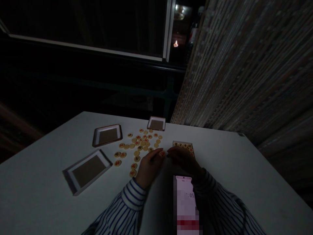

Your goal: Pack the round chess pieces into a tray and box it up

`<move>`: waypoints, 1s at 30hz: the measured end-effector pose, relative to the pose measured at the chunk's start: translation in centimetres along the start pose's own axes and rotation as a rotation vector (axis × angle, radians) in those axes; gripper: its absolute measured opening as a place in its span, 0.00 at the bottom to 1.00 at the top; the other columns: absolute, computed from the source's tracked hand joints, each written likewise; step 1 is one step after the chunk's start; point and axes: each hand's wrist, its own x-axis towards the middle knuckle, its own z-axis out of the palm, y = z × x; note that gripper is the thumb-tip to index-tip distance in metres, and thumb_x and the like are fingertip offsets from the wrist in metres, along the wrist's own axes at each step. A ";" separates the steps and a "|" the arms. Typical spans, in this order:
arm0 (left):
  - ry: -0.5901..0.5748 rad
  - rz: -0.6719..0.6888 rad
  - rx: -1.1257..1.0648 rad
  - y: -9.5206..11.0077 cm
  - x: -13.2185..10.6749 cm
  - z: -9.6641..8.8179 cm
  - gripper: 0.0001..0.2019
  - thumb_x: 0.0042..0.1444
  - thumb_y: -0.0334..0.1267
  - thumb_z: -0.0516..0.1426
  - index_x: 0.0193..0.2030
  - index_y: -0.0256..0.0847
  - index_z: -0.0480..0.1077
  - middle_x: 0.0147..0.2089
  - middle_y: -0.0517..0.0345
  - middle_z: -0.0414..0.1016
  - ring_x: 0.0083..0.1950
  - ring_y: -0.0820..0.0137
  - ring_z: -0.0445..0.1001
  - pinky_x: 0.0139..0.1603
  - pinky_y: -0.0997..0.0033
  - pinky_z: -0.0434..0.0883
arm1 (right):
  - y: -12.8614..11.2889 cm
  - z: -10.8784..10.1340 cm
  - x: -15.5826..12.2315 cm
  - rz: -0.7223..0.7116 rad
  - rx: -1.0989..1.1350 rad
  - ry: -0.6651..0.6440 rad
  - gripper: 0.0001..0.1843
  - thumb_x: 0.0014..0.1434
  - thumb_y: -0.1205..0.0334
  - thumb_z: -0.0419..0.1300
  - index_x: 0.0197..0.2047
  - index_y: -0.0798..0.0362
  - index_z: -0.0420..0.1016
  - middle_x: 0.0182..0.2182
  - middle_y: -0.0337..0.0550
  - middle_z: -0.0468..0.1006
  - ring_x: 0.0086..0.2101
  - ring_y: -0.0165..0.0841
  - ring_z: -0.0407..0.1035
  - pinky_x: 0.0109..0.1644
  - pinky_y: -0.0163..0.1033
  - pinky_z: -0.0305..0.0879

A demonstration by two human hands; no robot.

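Observation:
My left hand [150, 168] is closed, pinching a round Chinese chess piece [162, 153] with a red character between thumb and fingers. My right hand [182, 159] is close to that piece, its fingers curled and bent toward the left hand; what they hold, if anything, is lost in shadow. Partly behind the right hand sits a small box [183, 143] with rows of chess pieces, black characters along its far row. To the left of my hands lie several loose chess pieces [145, 143], some showing red or black characters, others plain side up.
Three shallow open trays lie on the white table: a near-left tray [89, 169], a brown-rimmed tray [107, 135] and a far tray [156, 124]. A lit phone [186, 202] lies below my right hand. A bead curtain [227, 65] hangs beyond the table on the right.

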 end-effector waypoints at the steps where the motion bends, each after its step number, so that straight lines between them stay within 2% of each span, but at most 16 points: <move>1: 0.005 -0.011 -0.016 0.1 0.0 0.3 0.17 0.48 0.43 0.57 0.43 0.37 0.72 0.41 0.51 0.76 0.41 0.66 0.73 0.43 0.66 0.70 | 0.1 -0.1 0.0 -0.005 -0.008 0.006 0.11 0.56 0.56 0.54 0.39 0.52 0.70 0.32 0.44 0.76 0.33 0.31 0.70 0.33 0.35 0.66; 10: 0.004 -0.095 -0.116 0.6 0.9 3.0 0.19 0.48 0.44 0.57 0.45 0.36 0.70 0.43 0.51 0.76 0.45 0.65 0.73 0.46 0.65 0.70 | 0.2 -1.1 0.3 0.003 0.000 0.042 0.11 0.55 0.55 0.55 0.37 0.53 0.71 0.31 0.43 0.76 0.32 0.31 0.70 0.34 0.36 0.66; 14: 0.020 -0.128 -0.176 0.8 1.5 3.8 0.19 0.50 0.43 0.56 0.47 0.37 0.69 0.45 0.50 0.75 0.46 0.65 0.73 0.47 0.64 0.70 | -0.2 -1.6 0.8 0.063 0.004 0.084 0.12 0.54 0.54 0.56 0.36 0.53 0.71 0.28 0.43 0.76 0.30 0.32 0.70 0.31 0.36 0.66; 19: 0.008 -0.143 -0.221 0.4 1.7 4.3 0.21 0.49 0.43 0.57 0.49 0.37 0.68 0.49 0.49 0.73 0.50 0.65 0.71 0.50 0.65 0.69 | 0.2 -1.6 1.2 0.073 0.004 0.117 0.12 0.53 0.53 0.57 0.35 0.53 0.72 0.29 0.43 0.76 0.30 0.31 0.70 0.32 0.36 0.66; 23: 0.013 -0.156 -0.191 -0.3 1.7 4.5 0.21 0.49 0.43 0.57 0.49 0.36 0.68 0.47 0.48 0.74 0.47 0.64 0.73 0.47 0.64 0.70 | 0.6 -1.7 1.1 0.073 0.010 0.087 0.12 0.53 0.53 0.57 0.33 0.54 0.73 0.29 0.41 0.75 0.31 0.31 0.70 0.33 0.36 0.66; 30: 0.039 -0.138 -0.093 0.0 1.8 4.3 0.16 0.51 0.41 0.54 0.45 0.39 0.71 0.46 0.50 0.75 0.46 0.65 0.73 0.47 0.67 0.71 | -0.2 -1.9 1.0 0.059 0.012 0.089 0.12 0.53 0.54 0.58 0.32 0.54 0.74 0.27 0.41 0.75 0.30 0.31 0.69 0.34 0.37 0.66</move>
